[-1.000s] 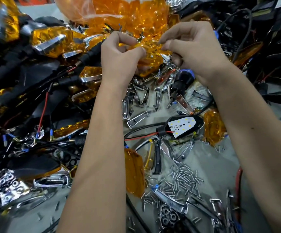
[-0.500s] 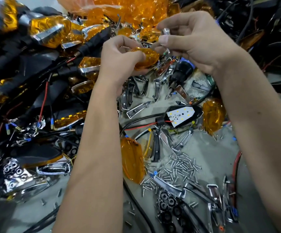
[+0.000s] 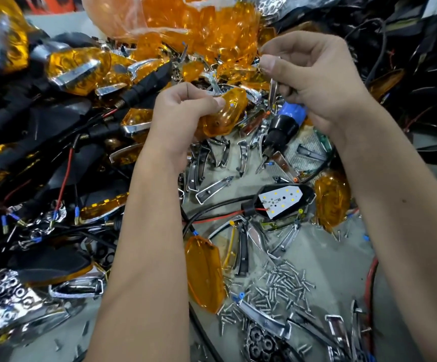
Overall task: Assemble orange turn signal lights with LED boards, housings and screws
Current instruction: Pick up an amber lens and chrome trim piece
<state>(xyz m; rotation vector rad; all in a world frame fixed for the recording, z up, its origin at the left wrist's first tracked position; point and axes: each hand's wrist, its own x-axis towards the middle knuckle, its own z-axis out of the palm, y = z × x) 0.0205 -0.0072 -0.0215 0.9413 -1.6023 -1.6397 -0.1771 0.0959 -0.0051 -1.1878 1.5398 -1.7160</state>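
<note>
Your left hand (image 3: 183, 111) grips an orange lens (image 3: 225, 114), a translucent, glossy, faceted plastic shell with a rounded-pentagon outline; the fingers curl round its left end and the thumb presses on its upper face. The lens is held above the heap at the far middle of the workbench (image 3: 324, 259), tilted with one end down toward you. Your right hand (image 3: 314, 82) is raised just beside it to the right, fingers curled, thumb and forefinger pinching a thin chrome trim strip (image 3: 273, 91) that hangs down from the pinch; the strip is narrow, bright and mirror-like. Below your right hand a screwdriver (image 3: 285, 126) with a blue and black handle lies on the bench. Nearer you, at the bench middle, a black housing (image 3: 307, 194) lies open-side up with a white LED board (image 3: 280, 202) seated in it, yellow emitters dotted across the board and a red wire (image 3: 220, 218) running off to the left. A second orange lens (image 3: 205, 273) lies flat between your forearms, and a third (image 3: 332, 202) lies just right of the housing. Small silver screws (image 3: 282, 288) are scattered in a loose pile toward the near right edge, among curved chrome strips. The left side of the bench carries a tangle of black stalks, wires and finished amber lamps.
</note>
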